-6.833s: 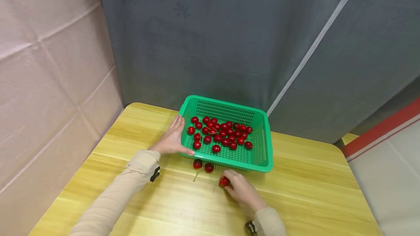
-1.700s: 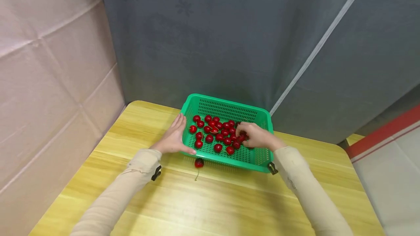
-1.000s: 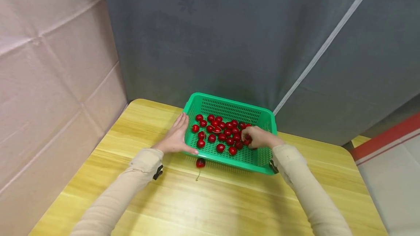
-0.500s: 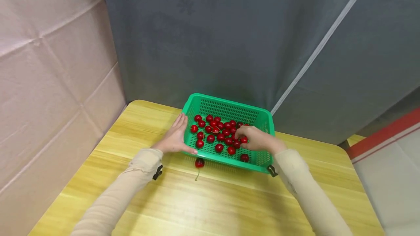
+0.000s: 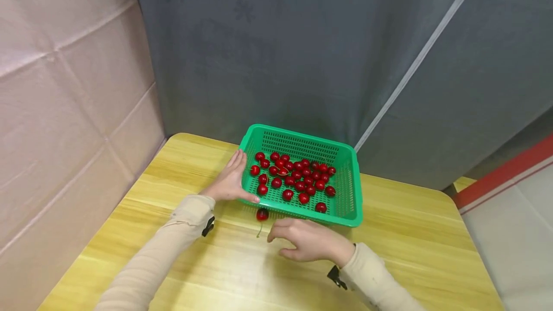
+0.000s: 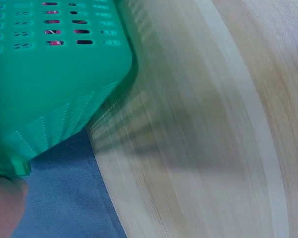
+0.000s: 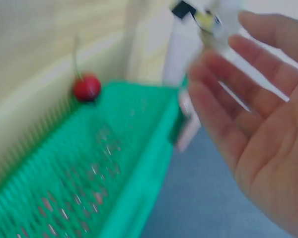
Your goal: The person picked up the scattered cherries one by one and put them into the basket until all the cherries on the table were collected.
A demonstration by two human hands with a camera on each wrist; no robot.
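Observation:
A green slotted basket (image 5: 358, 200) holds many red cherries (image 5: 298, 175), some with stems. At its left front corner, my left hand (image 5: 227, 180) rests with straight fingers along the left rim and thumb on the front rim. In the left wrist view, a bit of that hand (image 6: 5, 206) shows by the basket's rim (image 6: 10, 168). One dark red cherry (image 5: 262, 214) lies on the table in front of the basket, its stem pointing toward me. My right hand (image 5: 308, 240) hovers just right of this cherry, holding nothing. Its spread, slightly bent fingers show in the right wrist view.
The yellow wood-grain table (image 5: 242, 272) has a rounded far left corner. A grey curtain (image 5: 259, 61) hangs close behind the basket. On the left stands a pale pinkish cloth wall (image 5: 78, 133), and a red-edged white panel (image 5: 518, 215) is at the right.
My right hand has come out of the basket, moving toward me and left to the cherry on the table. Other table cherries are now in the basket. The left hand stays at the rim.

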